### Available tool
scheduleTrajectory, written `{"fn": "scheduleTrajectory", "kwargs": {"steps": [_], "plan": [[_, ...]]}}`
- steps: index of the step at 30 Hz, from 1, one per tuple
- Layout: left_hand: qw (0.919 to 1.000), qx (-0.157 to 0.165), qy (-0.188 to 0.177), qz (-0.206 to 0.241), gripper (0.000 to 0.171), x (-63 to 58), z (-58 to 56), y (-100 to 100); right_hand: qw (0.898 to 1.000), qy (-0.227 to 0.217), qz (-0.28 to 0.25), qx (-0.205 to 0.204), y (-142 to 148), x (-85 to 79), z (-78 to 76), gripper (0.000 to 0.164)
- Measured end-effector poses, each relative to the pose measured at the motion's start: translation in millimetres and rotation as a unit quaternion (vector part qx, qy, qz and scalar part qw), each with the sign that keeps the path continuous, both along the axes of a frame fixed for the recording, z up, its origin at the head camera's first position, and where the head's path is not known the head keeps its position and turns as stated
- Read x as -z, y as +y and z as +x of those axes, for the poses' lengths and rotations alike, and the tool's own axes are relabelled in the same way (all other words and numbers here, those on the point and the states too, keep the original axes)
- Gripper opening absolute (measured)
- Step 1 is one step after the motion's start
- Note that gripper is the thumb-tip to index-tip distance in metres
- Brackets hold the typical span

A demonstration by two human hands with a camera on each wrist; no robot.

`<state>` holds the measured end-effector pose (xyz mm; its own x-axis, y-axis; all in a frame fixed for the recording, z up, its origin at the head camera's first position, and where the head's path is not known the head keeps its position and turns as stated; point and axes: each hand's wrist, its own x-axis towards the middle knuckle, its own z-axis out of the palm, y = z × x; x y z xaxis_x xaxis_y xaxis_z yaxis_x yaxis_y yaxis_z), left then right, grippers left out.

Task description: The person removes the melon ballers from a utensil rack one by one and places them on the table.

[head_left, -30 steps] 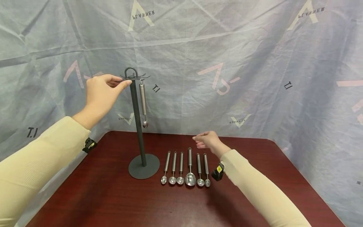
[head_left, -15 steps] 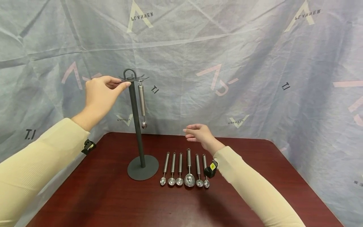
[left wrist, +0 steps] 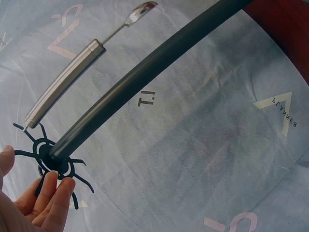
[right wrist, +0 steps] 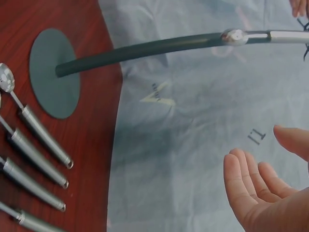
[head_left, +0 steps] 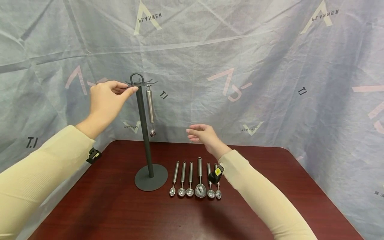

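Observation:
My left hand [head_left: 105,101] grips the hooked top of a dark grey utensil stand [head_left: 144,133], with thumb and fingers around its hooks [left wrist: 79,162]. A steel melon baller [head_left: 150,106] hangs from a hook on the stand's right side, scoop downward. My right hand [head_left: 205,135] is in the air right of the stand, above the handles of the laid-out utensils. In the right wrist view, its fingers [right wrist: 234,179] and thumb are apart with nothing between them. Several steel scoops lie in a row on the table, among them a larger scoop [head_left: 200,190].
The stand's round base [head_left: 151,183] rests on a dark red wooden table [head_left: 135,216]. A grey printed cloth [head_left: 270,83] hangs behind and beside the table. The right wrist camera [head_left: 216,174] overlaps the two rightmost scoop handles in the head view.
My right hand has moved left and up, toward the hanging melon baller, with its fingers spreading slightly. The left hand keeps its grip on the stand's top.

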<state>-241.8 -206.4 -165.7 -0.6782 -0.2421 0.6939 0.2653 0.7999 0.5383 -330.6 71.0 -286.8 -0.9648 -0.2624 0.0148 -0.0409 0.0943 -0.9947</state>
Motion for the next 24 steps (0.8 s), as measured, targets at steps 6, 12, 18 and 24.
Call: {"fn": "scheduleTrajectory", "kwargs": {"steps": [6,12,18,24], "plan": [[1.0000,0.002,-0.002,0.000,0.053,1.5,-0.1,1.6,0.999,0.017,-0.027,-0.004,-10.9,-9.3,2.4,0.042],[1.0000,0.002,-0.001,0.004,0.054,1.0,0.7,2.9,0.998,0.013,-0.063,-0.019,-26.4,-22.2,7.7,0.041],[1.0000,-0.002,-0.001,0.005,0.054,0.4,0.3,1.9,0.996,0.019,-0.082,-0.043,-45.7,-31.8,13.5,0.040],[1.0000,-0.004,0.000,0.004,0.055,0.9,0.8,3.0,0.991,0.048,-0.104,-0.073,-60.3,-40.3,16.3,0.040]]}}
